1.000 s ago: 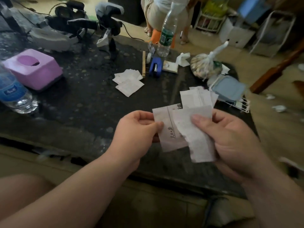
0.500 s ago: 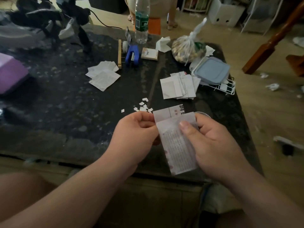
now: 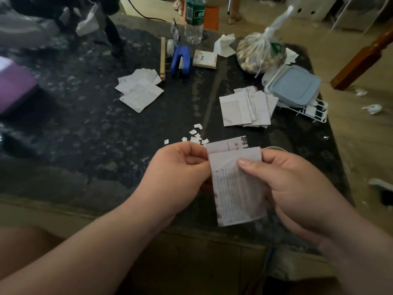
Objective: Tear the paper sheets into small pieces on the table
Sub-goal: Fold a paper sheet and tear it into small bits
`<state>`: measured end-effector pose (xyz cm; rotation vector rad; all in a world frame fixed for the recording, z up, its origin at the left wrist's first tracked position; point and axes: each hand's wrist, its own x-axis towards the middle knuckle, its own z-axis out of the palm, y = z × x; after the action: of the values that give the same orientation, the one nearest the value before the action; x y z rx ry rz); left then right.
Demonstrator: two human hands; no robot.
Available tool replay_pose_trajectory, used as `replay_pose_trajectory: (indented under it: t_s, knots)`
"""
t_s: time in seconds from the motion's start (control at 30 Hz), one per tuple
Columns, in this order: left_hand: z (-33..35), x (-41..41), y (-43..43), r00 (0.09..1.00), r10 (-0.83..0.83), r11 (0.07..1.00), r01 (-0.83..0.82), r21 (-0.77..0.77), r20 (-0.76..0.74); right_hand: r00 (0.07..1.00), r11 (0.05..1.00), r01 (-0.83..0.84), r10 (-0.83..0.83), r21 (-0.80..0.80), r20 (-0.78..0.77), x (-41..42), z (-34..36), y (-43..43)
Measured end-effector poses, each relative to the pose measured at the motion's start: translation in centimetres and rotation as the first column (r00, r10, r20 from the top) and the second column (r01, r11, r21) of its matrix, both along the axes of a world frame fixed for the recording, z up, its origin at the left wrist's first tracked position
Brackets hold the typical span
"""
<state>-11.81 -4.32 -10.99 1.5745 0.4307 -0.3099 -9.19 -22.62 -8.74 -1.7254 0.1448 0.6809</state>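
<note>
Pinching the left edge of the paper sheets (image 3: 236, 188) between thumb and curled fingers, our left hand (image 3: 180, 167) grips them. Our right hand (image 3: 293, 184) holds their right side, with the thumb pressed flat on the front sheet. We hold the sheets upright, above the near edge of the table (image 3: 85, 135), and a second printed sheet peeks out behind the first.

Just beyond our left knuckles, small pieces (image 3: 196, 136) of torn paper lie scattered on the dark, speckled tabletop. Farther back to the right we see a fanned stack of sheets (image 3: 244, 109), and to the left a looser pile of sheets (image 3: 140, 90).

Past the right stack, a pale blue lidded container (image 3: 295, 86) sits over a white wire rack (image 3: 316, 112) at the table's right edge. Behind it stands a knotted plastic bag (image 3: 259, 52), with a crumpled tissue (image 3: 224, 44) just beside it. Along the far side we find a small notepad (image 3: 205, 58), a blue tool (image 3: 180, 60), a wooden strip (image 3: 163, 58) and a water bottle (image 3: 193, 20). A purple box (image 3: 12, 86) sits at the left edge.

To the right, the tan floor (image 3: 361, 128) carries a few white scraps, and a brown wooden post (image 3: 365, 58) slants across it.
</note>
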Motion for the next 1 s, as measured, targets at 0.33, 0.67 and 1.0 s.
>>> replay_pose_trajectory:
  t_s: [0.33, 0.67, 1.0]
  knots:
    - [0.4, -0.6, 0.2, 1.000, -0.028, 0.998, 0.029, 0.051, -0.011, 0.991, 0.994, 0.088, -0.081, -0.070, 0.106, -0.4, -0.2, 0.6]
    - [0.5, -1.0, -0.2, 1.000, -0.026, 1.000, 0.026, 0.011, 0.007, 0.996, 0.995, 0.079, -0.077, 0.056, -0.034, -1.2, -0.3, 0.5]
    - [-0.1, -0.9, -0.1, 0.999, -0.052, 0.998, 0.052, -0.045, 0.005, 0.986, 0.965, 0.124, -0.094, 0.230, -0.136, -0.7, -0.2, 0.6]
